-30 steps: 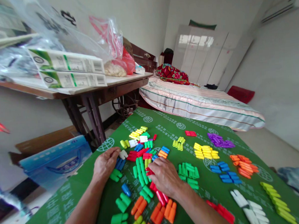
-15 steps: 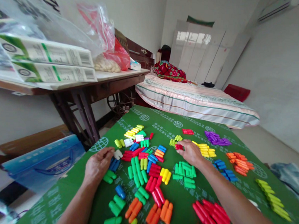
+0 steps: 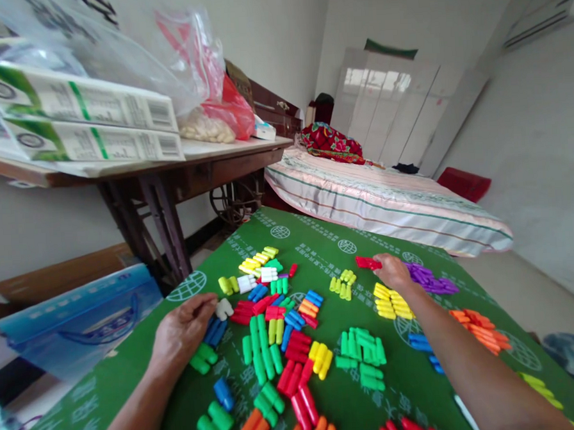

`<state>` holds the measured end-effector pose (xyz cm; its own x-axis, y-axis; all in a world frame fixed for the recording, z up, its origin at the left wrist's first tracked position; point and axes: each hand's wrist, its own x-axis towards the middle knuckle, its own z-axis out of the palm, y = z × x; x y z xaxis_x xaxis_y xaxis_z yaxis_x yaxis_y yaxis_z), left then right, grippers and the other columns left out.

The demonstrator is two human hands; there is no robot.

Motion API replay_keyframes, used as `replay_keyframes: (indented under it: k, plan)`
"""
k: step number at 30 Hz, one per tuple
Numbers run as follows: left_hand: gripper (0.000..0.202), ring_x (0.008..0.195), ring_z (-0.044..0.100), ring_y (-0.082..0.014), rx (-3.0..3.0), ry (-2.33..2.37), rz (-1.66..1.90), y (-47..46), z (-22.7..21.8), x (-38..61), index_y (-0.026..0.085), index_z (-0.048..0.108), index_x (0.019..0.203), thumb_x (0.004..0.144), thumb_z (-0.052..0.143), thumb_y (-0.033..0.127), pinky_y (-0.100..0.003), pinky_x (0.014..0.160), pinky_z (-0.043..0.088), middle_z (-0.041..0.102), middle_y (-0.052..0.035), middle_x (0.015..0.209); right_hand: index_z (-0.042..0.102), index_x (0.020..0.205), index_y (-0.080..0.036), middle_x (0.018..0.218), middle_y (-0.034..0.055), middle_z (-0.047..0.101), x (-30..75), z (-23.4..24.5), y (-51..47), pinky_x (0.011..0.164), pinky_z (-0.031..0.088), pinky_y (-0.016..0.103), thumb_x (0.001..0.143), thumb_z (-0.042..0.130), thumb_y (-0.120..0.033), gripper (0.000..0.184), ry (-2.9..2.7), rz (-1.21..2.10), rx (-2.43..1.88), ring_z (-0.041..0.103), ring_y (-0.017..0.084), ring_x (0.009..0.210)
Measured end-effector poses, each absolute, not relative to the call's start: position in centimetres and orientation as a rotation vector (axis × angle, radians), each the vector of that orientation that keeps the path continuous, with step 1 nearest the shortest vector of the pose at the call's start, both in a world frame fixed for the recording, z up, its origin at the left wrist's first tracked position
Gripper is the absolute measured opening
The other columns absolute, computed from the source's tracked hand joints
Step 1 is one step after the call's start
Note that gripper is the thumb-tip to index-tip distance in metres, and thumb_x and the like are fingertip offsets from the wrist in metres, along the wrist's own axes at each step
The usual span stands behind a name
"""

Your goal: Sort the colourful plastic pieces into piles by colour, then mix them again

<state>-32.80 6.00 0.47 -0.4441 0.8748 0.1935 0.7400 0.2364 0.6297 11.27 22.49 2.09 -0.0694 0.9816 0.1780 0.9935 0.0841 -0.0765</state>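
My left hand rests at the left side of the green table, its fingers curled and pressed together. Just beyond its fingertips lies a white plastic piece, with blue pieces and a green piece nearer me. Whatever those fingers hold, if anything, is hidden. Further away on the right, my right hand pinches the right end of a red plastic piece at a small red group. Lime pieces lie left of that hand, yellow pieces below it, and purple pieces to its right.
Joined coloured pieces crowd the middle of the green tabletop. Green pieces and orange pieces form separate groups. A sewing-machine table with boxes stands left; a bed lies beyond.
My right hand has moved away from me and right, from beside the lime pieces to the red group. My left hand stays by the white piece. The view has shifted slightly.
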Motion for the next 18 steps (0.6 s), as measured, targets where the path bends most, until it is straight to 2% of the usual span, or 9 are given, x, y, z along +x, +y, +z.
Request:
replay_keyframes:
  k: [8,14,18]
  plan:
    - [0.045,0.088,0.067,-0.0234,1.467,2.259,1.035,6.1,0.2,-33.2,0.025,0.071,0.090,0.067,0.046,0.055,-0.026,0.071,0.050,0.075,0.0010,0.089,0.066,0.113,-0.024,0.115,0.0041,0.067,11.5,1.0,26.2,0.090,0.044,0.025,0.076,0.061,-0.012,0.039,-2.163,-0.077,-1.983,0.061,0.018,0.105]
    - [0.050,0.089,0.067,-0.0241,1.435,2.251,1.010,6.1,0.6,-32.9,0.022,0.070,0.092,0.066,0.044,0.055,-0.026,0.073,0.050,0.074,-0.0008,0.088,0.065,0.114,-0.023,0.112,0.0037,0.068,12.4,0.5,26.7,0.085,0.045,0.024,0.073,0.066,-0.016,0.041,-2.158,-0.043,-2.019,0.063,0.018,0.101]
    - [0.051,0.087,0.067,-0.0228,1.443,2.241,0.988,5.9,0.9,-32.6,0.020,0.069,0.095,0.068,0.043,0.053,-0.026,0.073,0.050,0.074,-0.0024,0.089,0.064,0.114,-0.022,0.112,0.0072,0.067,12.9,1.0,25.1,0.081,0.046,0.026,0.077,0.063,-0.018,0.037,-2.160,-0.087,-2.033,0.063,0.020,0.100]
